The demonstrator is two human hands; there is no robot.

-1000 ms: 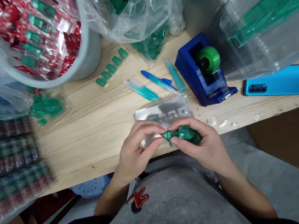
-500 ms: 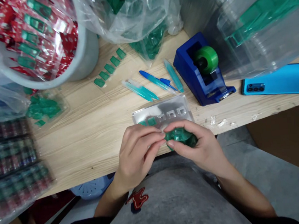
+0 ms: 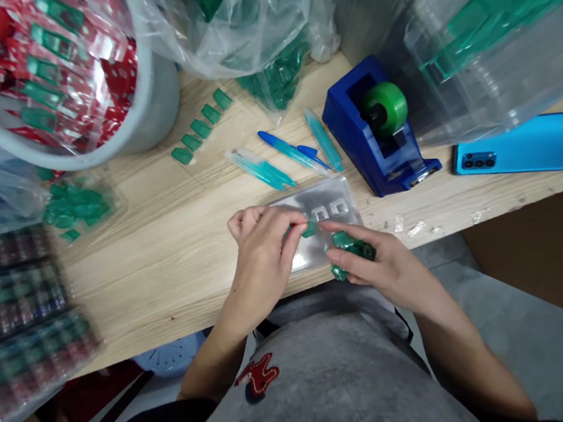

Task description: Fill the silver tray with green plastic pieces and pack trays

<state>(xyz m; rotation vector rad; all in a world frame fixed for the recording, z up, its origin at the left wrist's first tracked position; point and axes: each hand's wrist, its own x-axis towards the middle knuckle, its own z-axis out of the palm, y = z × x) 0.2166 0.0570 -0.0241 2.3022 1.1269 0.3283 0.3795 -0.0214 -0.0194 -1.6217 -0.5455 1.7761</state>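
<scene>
Since half a second ago my left hand (image 3: pixel 265 249) has moved forward over the clear tray (image 3: pixel 309 256), away from the green clump (image 3: pixel 350 247), and my right hand (image 3: pixel 381 254) has shifted slightly rightward. Taken from the left, my left forearm slants up from below, knuckles upward, the outer fingers curled under. Thumb and forefinger pinch a small green piece (image 3: pixel 309 228) at their tips, above the tray's row of moulded shapes; I cannot tell whether it touches the tray. Earlier those fingertips met at the edge of the clump; now there is a gap between piece and clump. Two green pieces that showed at the tray's left end are now mostly hidden by my hand. To the right, my right forearm angles in, the hand turned on its side. Its fingers curl round the clump with the thumb laid across, gripping it at the tray's right edge. Its forefinger now reaches out straighter, its tip just beside the pinched piece.
</scene>
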